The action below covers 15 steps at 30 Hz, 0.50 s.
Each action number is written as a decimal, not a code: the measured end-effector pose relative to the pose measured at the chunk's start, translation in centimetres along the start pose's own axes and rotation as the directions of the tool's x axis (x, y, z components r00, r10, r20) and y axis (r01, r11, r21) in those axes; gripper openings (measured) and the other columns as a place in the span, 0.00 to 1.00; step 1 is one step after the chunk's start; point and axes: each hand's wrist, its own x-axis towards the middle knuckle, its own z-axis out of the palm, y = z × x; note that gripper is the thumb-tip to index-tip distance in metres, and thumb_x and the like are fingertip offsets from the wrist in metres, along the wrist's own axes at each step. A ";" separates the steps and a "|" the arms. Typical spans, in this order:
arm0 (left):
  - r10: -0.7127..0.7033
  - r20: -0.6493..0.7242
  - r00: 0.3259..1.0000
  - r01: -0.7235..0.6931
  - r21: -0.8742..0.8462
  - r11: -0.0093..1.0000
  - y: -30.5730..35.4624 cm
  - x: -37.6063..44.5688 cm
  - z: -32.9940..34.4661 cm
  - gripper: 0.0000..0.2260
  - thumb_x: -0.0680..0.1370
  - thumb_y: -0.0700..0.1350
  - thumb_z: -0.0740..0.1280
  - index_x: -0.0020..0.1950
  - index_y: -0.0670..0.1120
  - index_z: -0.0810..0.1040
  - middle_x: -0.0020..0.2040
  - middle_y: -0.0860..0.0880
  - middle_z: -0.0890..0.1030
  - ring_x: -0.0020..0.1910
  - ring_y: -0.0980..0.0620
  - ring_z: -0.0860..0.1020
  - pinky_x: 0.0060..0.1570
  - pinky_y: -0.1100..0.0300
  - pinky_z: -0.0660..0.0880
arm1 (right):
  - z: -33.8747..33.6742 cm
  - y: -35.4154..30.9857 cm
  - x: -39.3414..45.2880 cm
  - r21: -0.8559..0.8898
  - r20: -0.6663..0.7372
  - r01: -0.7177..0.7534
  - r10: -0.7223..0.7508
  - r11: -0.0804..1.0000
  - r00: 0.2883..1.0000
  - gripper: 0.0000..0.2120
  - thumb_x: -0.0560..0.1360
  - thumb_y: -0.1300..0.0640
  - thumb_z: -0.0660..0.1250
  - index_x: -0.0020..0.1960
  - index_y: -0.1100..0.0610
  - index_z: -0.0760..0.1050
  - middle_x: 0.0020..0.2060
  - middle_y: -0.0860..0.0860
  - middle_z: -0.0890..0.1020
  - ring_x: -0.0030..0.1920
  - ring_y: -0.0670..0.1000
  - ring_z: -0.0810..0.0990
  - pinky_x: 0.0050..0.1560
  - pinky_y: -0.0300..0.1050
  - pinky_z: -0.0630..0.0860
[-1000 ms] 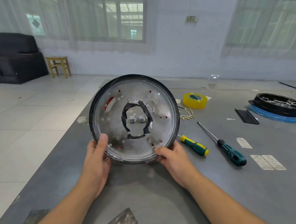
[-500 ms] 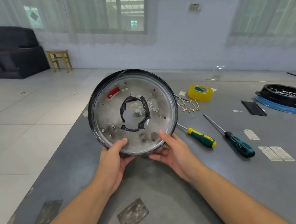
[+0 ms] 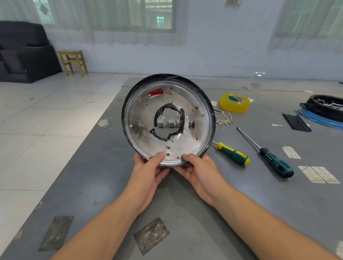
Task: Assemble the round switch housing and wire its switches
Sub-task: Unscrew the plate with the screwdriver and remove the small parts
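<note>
Bright daylight came through curtained windows [image 3: 151, 10]; soft shadows, wide-angle edge warp, slight overall softness.

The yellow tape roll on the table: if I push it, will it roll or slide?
The yellow tape roll lies flat on the table, so it would probably slide rather than roll. It is a hollow ring, so likely light. Set on edge, it could roll.

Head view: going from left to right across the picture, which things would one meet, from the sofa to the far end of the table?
Sofa → stool → round housing → yellow-handled screwdriver → green screwdriver → black tray.
</note>
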 end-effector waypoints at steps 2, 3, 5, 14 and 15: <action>-0.016 -0.023 1.000 0.018 0.077 0.997 -0.3 0.3 0.5 0.17 0.83 0.37 0.66 0.72 0.45 0.74 0.60 0.46 0.87 0.58 0.48 0.86 0.53 0.56 0.83 | 0.0 0.0 0.0 -0.030 -0.017 0.016 -0.016 0.999 1.000 0.16 0.81 0.70 0.60 0.65 0.59 0.75 0.55 0.57 0.87 0.55 0.55 0.87 0.47 0.44 0.84; -0.019 -0.022 1.000 0.021 0.103 0.994 -0.3 0.4 0.7 0.15 0.84 0.36 0.65 0.71 0.44 0.76 0.60 0.45 0.87 0.58 0.49 0.86 0.51 0.57 0.84 | 0.0 0.1 0.0 -0.044 -0.025 0.023 -0.025 0.999 0.999 0.16 0.80 0.70 0.60 0.66 0.59 0.75 0.55 0.57 0.87 0.55 0.55 0.87 0.47 0.44 0.84; -0.015 -0.017 1.000 0.017 0.114 0.993 -0.3 0.6 1.0 0.14 0.84 0.36 0.65 0.69 0.43 0.78 0.59 0.45 0.87 0.58 0.48 0.86 0.50 0.57 0.85 | 0.0 0.0 0.0 -0.054 -0.038 0.036 -0.038 0.998 0.999 0.17 0.80 0.70 0.60 0.66 0.60 0.75 0.56 0.58 0.86 0.56 0.56 0.86 0.48 0.45 0.84; 0.066 -0.053 0.996 -0.063 0.058 0.996 -0.1 2.1 1.5 0.16 0.82 0.35 0.68 0.71 0.43 0.77 0.59 0.45 0.87 0.58 0.46 0.86 0.48 0.54 0.84 | 0.1 -0.1 -0.2 -0.150 0.016 0.054 -0.053 0.987 0.998 0.14 0.83 0.61 0.65 0.68 0.59 0.75 0.57 0.58 0.86 0.55 0.57 0.86 0.54 0.47 0.84; 0.076 -0.057 0.995 -0.073 0.047 0.996 -0.2 2.2 1.4 0.16 0.82 0.35 0.68 0.70 0.44 0.77 0.59 0.45 0.87 0.59 0.46 0.86 0.48 0.55 0.84 | 0.0 -0.2 -0.1 -0.147 0.042 0.045 -0.039 0.988 0.998 0.15 0.82 0.59 0.67 0.68 0.60 0.74 0.57 0.58 0.86 0.54 0.57 0.86 0.54 0.47 0.83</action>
